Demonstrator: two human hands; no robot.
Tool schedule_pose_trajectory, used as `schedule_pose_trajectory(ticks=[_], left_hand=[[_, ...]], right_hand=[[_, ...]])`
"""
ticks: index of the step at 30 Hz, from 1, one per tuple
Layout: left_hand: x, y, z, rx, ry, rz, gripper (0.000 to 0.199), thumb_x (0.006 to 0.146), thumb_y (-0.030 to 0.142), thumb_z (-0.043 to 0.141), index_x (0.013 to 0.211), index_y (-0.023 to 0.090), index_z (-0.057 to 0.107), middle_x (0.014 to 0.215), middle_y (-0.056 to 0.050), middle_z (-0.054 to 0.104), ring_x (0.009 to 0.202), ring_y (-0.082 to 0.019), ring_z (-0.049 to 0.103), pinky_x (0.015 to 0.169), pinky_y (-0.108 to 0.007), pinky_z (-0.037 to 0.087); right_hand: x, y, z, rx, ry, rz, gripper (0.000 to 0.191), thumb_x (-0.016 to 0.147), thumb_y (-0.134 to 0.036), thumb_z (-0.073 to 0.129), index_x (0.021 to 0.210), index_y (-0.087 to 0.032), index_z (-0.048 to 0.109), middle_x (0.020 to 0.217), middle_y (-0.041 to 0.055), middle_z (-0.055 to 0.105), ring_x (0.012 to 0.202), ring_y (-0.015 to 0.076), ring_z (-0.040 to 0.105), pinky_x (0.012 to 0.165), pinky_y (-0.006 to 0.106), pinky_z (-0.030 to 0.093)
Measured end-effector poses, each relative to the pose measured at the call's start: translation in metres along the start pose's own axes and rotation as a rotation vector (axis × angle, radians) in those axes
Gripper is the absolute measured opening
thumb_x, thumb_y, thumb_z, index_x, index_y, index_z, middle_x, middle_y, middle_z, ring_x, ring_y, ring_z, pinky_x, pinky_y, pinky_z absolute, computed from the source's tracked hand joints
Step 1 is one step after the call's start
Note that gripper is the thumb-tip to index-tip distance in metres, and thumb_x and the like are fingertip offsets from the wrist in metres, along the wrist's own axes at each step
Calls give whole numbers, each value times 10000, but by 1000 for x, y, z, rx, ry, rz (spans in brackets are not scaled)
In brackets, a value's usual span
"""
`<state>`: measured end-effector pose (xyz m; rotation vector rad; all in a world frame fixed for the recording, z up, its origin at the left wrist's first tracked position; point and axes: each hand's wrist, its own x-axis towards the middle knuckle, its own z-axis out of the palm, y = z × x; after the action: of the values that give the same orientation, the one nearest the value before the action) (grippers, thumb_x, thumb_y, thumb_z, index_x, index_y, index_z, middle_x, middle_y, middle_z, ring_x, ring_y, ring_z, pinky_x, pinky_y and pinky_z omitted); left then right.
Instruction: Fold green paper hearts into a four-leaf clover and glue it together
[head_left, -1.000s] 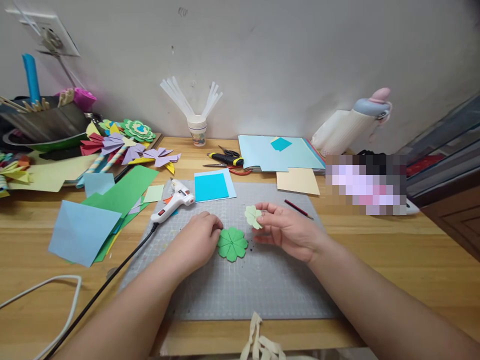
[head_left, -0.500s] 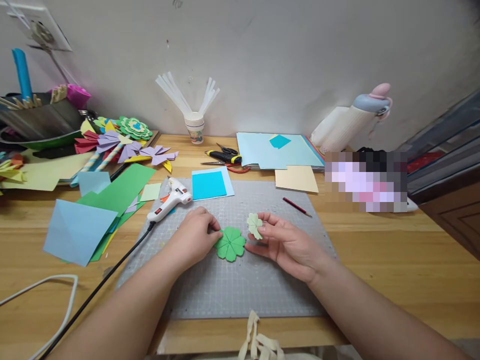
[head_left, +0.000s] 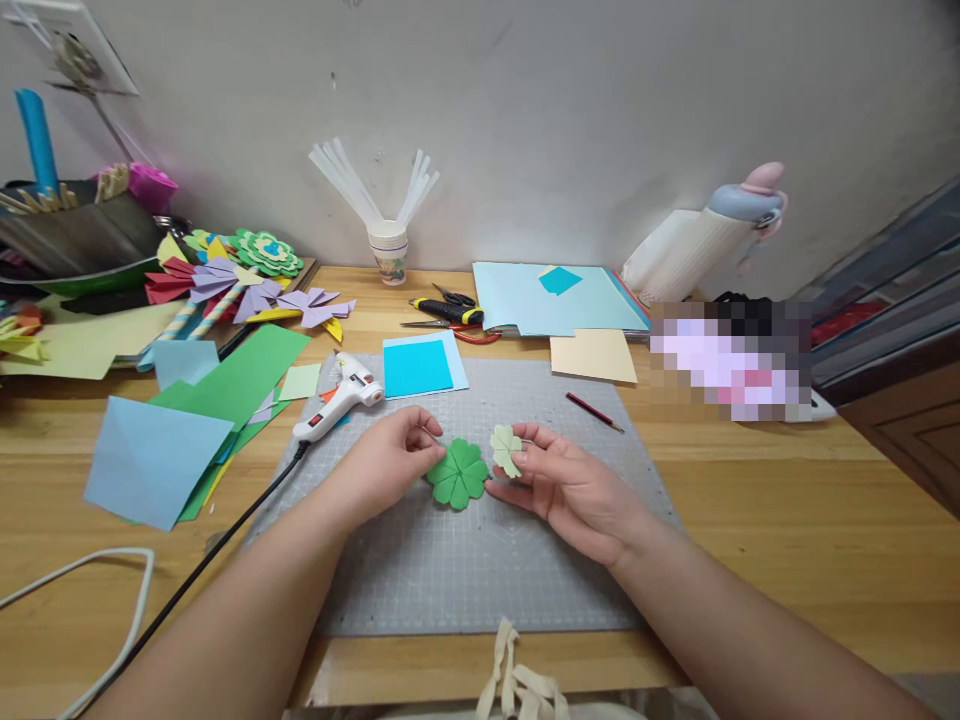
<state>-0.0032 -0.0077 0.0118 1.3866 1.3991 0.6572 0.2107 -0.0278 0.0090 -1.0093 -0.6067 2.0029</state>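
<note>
Over the middle of the grey cutting mat [head_left: 480, 580], my left hand [head_left: 399, 452] pinches the left edge of a green paper flower [head_left: 458, 474] between thumb and finger. The flower has creased, rounded petals and faces up toward me. Just right of it, my right hand [head_left: 577, 490] holds a smaller pale green paper flower [head_left: 505, 450] between thumb and forefinger. Its lower fingers reach close to the green flower's right edge; whether they touch it I cannot tell. The two flowers are side by side, slightly apart.
A white glue gun [head_left: 341, 397] with a black cord lies left of my hands. Blue paper squares [head_left: 420, 368], pliers [head_left: 448, 311] and a pencil [head_left: 594, 412] lie beyond. Paper sheets [head_left: 157, 455] are at left, a cup of glue sticks [head_left: 388, 255] by the wall.
The green flower has been raised slightly and turned a little in my left hand. The pale flower has shifted slightly left with my right hand.
</note>
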Motion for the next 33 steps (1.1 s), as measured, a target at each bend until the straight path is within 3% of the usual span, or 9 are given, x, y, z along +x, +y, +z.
schedule_pose_trajectory(ticks=[9, 14, 17, 25, 29, 33], left_hand=[[1, 10, -4, -432, 159, 32, 321, 601, 268, 748, 861, 157, 596, 791, -9, 600, 722, -141, 558, 675, -254, 416], [5, 4, -5, -511, 254, 14, 254, 635, 320, 753, 780, 147, 636, 752, -16, 624, 662, -125, 542, 627, -241, 395], [8, 0, -4, -535, 314, 1, 261, 637, 323, 759, 789, 148, 640, 732, -6, 620, 634, -112, 526, 594, -226, 382], [4, 10, 4, -684, 249, -87, 217, 683, 299, 728, 766, 153, 590, 712, 1, 613, 617, -106, 532, 561, -214, 408], [1, 12, 6, -777, 194, -128, 191, 702, 261, 721, 789, 161, 584, 737, -9, 648, 612, -113, 576, 562, -224, 452], [2, 9, 5, -845, 180, -187, 236, 716, 161, 703, 932, 173, 608, 878, -42, 691, 708, -139, 638, 639, -252, 501]], right_hand=[[14, -21, 28, -153, -19, -224, 279, 733, -179, 702, 955, -194, 533, 896, 5, 647, 806, 114, 600, 739, 264, 485], [28, -7, 27, -178, 12, -402, 296, 722, -215, 718, 958, -210, 540, 863, -7, 644, 753, 107, 580, 696, 247, 471], [35, 3, 19, -194, -20, -414, 273, 726, -203, 717, 946, -217, 555, 833, -24, 636, 734, 89, 570, 684, 216, 449], [41, 13, 15, -269, -103, -350, 222, 744, -207, 696, 920, -223, 563, 818, -28, 640, 730, 97, 591, 694, 237, 452], [42, 14, 15, -304, -71, -353, 225, 733, -212, 701, 913, -221, 567, 813, -25, 640, 736, 102, 591, 692, 238, 451], [43, 12, 13, -306, -37, -374, 240, 729, -221, 700, 924, -220, 560, 831, -22, 643, 752, 105, 591, 711, 244, 453]])
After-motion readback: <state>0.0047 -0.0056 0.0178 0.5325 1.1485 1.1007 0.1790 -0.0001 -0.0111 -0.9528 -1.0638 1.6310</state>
